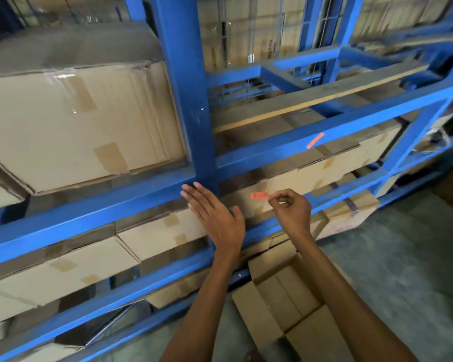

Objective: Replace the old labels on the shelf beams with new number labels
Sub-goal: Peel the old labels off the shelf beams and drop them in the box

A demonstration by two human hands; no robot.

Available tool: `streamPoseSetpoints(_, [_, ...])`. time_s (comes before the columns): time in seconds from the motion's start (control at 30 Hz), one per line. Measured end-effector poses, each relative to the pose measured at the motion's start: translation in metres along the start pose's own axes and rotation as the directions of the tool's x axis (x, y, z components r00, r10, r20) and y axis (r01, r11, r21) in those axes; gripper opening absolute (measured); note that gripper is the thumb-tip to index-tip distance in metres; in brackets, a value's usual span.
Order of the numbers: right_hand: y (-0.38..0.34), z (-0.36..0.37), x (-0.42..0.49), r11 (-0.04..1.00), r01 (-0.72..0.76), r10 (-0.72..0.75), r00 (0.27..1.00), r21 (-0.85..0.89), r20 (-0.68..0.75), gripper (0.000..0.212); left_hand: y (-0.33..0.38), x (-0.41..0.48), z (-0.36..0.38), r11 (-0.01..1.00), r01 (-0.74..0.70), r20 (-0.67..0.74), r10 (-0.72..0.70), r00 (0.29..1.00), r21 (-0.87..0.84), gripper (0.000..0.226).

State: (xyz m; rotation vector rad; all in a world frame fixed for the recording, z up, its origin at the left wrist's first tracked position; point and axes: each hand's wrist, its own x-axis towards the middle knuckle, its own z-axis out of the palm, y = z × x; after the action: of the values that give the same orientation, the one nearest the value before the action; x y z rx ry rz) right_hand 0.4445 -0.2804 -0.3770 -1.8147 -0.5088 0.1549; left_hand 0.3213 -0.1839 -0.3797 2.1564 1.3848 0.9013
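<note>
A small red-orange label [259,196] is pinched at its right end by my right hand [290,211], held in the air in front of the cartons just right of the blue upright. My left hand [215,214] is flat and open, fingers together, its fingertips touching the blue shelf beam [102,212] where it meets the upright [186,82]. Another red-orange label [315,140] sticks slanted on the higher beam [324,131] to the right.
Taped cardboard cartons [71,121] fill the shelves behind the beams. An open cardboard box [280,291] lies on the concrete floor [403,257] below my arms. More blue racking [413,137] runs off to the right.
</note>
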Motion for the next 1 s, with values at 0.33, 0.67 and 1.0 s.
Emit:
streamPoseSetpoints(0.33, [0.088,0.009,-0.014,0.915,-0.388,0.385,0.922,0.112,0.048,0.023,-0.035,-0.010,0.022,0.914,-0.241,0.090,0.223,0.971,0.326,0.108])
streamPoseSetpoints(0.67, [0.227,0.025,-0.046,0.720,-0.686,0.674,0.727,0.106,0.129,0.018,-0.097,-0.043,0.104,0.870,-0.261,0.212,0.186,0.960,0.419,0.106])
streamPoseSetpoints(1.0, [0.440,0.045,-0.098,0.419,-0.905,0.890,0.425,0.076,0.162,0.006,-0.219,-0.101,0.239,0.891,-0.190,0.232,0.099,0.968,0.413,0.109])
